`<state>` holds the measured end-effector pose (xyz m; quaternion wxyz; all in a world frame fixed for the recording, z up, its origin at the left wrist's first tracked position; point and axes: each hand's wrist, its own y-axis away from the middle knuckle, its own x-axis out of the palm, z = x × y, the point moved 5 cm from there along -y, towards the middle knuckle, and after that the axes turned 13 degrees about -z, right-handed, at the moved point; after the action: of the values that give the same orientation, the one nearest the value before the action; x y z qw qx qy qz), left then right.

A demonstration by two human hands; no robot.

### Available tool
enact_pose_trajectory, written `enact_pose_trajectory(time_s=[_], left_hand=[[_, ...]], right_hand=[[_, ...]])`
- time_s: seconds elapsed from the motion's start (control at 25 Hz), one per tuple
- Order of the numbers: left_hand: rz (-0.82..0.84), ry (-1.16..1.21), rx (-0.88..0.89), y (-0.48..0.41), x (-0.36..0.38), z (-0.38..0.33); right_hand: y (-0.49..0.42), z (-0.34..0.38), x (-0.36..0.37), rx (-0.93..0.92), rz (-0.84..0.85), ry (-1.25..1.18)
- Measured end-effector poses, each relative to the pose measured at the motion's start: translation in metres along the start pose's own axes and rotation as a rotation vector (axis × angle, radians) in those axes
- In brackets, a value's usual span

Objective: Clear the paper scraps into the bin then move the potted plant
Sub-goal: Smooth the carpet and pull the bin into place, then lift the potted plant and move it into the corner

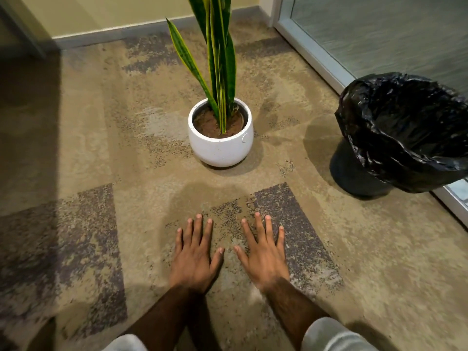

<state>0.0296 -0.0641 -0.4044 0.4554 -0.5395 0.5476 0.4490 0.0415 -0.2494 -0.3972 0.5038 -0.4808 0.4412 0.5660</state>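
A snake plant with tall green and yellow leaves grows in a round white pot that stands on the carpet in the middle of the view. To its right stands a bin lined with a black plastic bag, tilted toward me. My left hand and my right hand lie side by side, palms down, fingers spread, low over the carpet in front of the pot. Both hold nothing. I see no paper scraps on the floor.
Patterned beige and grey carpet covers the floor. A glass partition with a pale frame runs along the right behind the bin. A yellow wall with a grey skirting closes the back. Deep shadow lies at the left.
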Motion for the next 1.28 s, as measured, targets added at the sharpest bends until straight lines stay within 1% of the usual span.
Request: enact_pose_trajectory(time_s=[0.12, 0.24, 0.44, 0.52, 0.64, 0.68, 0.76, 0.84, 0.96, 1.04, 1.12, 1.2, 1.28], left_hand=[[0.073, -0.004, -0.005, -0.001, 0.002, 0.001], [0.194, -0.012, 0.024, -0.003, -0.022, -0.001], [0.232, -0.005, 0.063, 0.003, -0.139, -0.016], [0.293, 0.069, -0.012, 0.008, -0.193, -0.023], [0.345, 0.269, -0.254, 0.011, -0.269, -0.032], [0.356, 0.314, -0.311, 0.011, -0.296, -0.037], [0.399, 0.347, -0.336, 0.011, -0.338, -0.049], [0.452, 0.350, -0.305, 0.004, -0.380, -0.063], [0.437, 0.387, -0.342, -0.015, -0.438, -0.077], [0.384, 0.448, -0.381, -0.031, -0.461, -0.076], [0.388, 0.499, -0.400, -0.050, -0.463, -0.070], [0.416, 0.552, -0.460, -0.070, -0.450, -0.053], [0.396, 0.611, -0.537, -0.094, -0.431, -0.028]], right_hand=[[-0.005, 0.003, -0.012, 0.038, 0.050, -0.017], [-0.009, 0.013, -0.047, 0.020, 0.063, -0.010], [-0.003, 0.027, -0.152, -0.021, 0.145, -0.041], [0.002, 0.030, -0.206, 0.018, 0.178, -0.115], [0.007, 0.029, -0.282, 0.135, 0.189, -0.207], [0.006, 0.029, -0.309, 0.171, 0.182, -0.225], [0.006, 0.029, -0.348, 0.223, 0.187, -0.272], [0.001, 0.025, -0.390, 0.257, 0.198, -0.307], [-0.011, 0.016, -0.449, 0.293, 0.205, -0.329], [-0.021, 0.016, -0.470, 0.300, 0.222, -0.358], [-0.036, 0.018, -0.473, 0.314, 0.236, -0.372], [-0.056, 0.021, -0.457, 0.362, 0.274, -0.366], [-0.078, 0.033, -0.437, 0.452, 0.317, -0.430]])
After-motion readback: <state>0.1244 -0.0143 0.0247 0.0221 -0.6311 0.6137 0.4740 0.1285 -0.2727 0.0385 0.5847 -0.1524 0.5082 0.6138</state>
